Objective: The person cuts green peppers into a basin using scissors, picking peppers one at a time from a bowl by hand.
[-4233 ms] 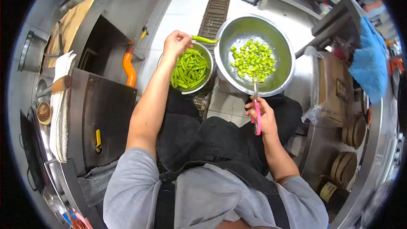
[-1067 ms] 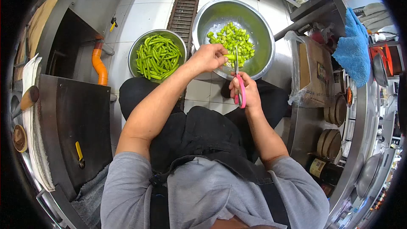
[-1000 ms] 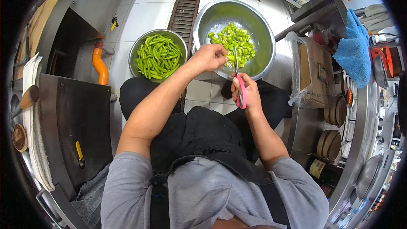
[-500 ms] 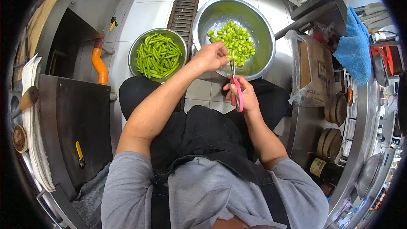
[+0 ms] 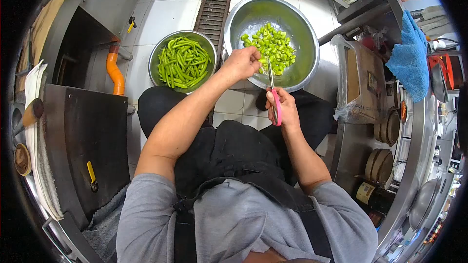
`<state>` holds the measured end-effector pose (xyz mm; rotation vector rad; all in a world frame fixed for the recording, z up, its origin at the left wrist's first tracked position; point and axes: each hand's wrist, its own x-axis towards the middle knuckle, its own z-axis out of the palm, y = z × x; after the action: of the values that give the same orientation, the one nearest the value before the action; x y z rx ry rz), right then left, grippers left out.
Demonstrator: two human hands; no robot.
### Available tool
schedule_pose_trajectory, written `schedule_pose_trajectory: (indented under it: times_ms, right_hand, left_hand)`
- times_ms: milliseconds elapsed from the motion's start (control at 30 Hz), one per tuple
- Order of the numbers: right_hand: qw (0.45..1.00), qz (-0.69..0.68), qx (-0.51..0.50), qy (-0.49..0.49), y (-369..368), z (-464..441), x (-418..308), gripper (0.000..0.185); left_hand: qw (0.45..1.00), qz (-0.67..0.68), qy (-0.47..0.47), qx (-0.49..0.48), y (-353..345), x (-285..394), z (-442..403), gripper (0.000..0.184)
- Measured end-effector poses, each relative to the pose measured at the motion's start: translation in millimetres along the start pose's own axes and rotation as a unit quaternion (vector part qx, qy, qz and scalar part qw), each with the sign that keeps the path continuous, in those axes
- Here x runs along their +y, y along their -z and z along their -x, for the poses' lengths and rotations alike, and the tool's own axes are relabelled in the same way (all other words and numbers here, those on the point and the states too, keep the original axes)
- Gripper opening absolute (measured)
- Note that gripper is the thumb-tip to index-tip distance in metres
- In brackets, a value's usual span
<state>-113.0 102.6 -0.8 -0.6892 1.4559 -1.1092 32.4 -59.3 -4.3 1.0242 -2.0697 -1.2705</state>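
My left hand (image 5: 242, 64) is over the near left rim of the large metal bowl (image 5: 312, 68), its fingers pinched. A little green shows at the fingertips, seemingly the end of a green chili pepper mostly hidden by the fingers. In my right hand (image 5: 285, 108) are scissors with pink handles (image 5: 277, 109). Their blades point away from me, close together, beside the left fingertips. Chopped green pepper pieces (image 5: 275, 44) lie in the large bowl. To its left, a smaller metal bowl (image 5: 152, 68) holds many whole green chili peppers (image 5: 183, 63).
A floor drain grate (image 5: 213, 7) runs between the bowls on white tiles. An orange pipe (image 5: 115, 73) and steel cabinet (image 5: 87, 141) stand left. At right are a plastic-wrapped cardboard box (image 5: 363, 80), a blue towel (image 5: 409, 61) and a dark bottle (image 5: 375, 195).
The scissors' handles have come together as my right fingers closed. Both hands stay in nearly the same place by the large bowl.
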Motion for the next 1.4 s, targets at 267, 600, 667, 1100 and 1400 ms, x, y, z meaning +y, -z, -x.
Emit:
schedule_pose_trajectory:
  times_ms: [267, 600, 667, 1100, 1400]
  right_hand:
    - [0.998, -0.027, -0.043, 0.036, 6, 4, 13, 0.043]
    - [0.998, -0.014, -0.051, 0.02, -1, 0, -9, 0.04]
    - [0.998, -0.002, -0.056, 0.039, -1, 0, -10, 0.04]
    - [0.999, 0.026, -0.022, 0.027, -4, -1, -13, 0.032]
    - [1.0, 0.027, 0.009, -0.011, 0, 1, -7, 0.035]
  left_hand:
    - [0.998, 0.04, 0.014, 0.038, 2, 2, -2, 0.022]
    - [0.996, 0.084, -0.014, -0.02, -7, 8, 6, 0.02]
    - [0.997, 0.068, -0.021, -0.021, -7, 8, 6, 0.018]
    - [0.995, 0.084, 0.011, -0.046, -8, 10, 7, 0.017]
    - [0.996, -0.044, -0.044, 0.07, -3, -1, -3, 0.026]
